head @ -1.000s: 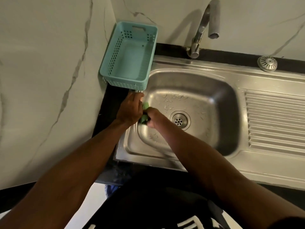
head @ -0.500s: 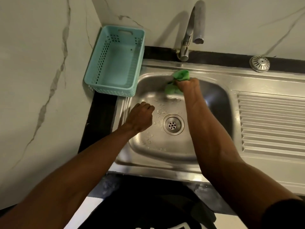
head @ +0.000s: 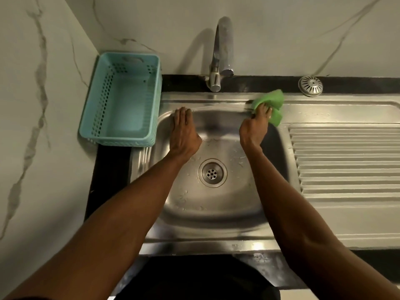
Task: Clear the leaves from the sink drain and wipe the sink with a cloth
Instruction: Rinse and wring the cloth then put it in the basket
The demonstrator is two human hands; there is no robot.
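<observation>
- The right hand (head: pixel 255 124) grips a bunched green cloth (head: pixel 273 105) on the sink (head: pixel 216 230) rim, right of the faucet (head: pixel 218 68).
- The left hand (head: pixel 184 133) lies flat, fingers straight, on the rim left of the faucet.
- The drain (head: pixel 212 173) sits in the basin below the faucet.

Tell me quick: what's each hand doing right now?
Left hand: open, fingers straight, resting flat on the sink rim.
Right hand: gripping the green cloth, pressing it on the sink's back rim.
</observation>
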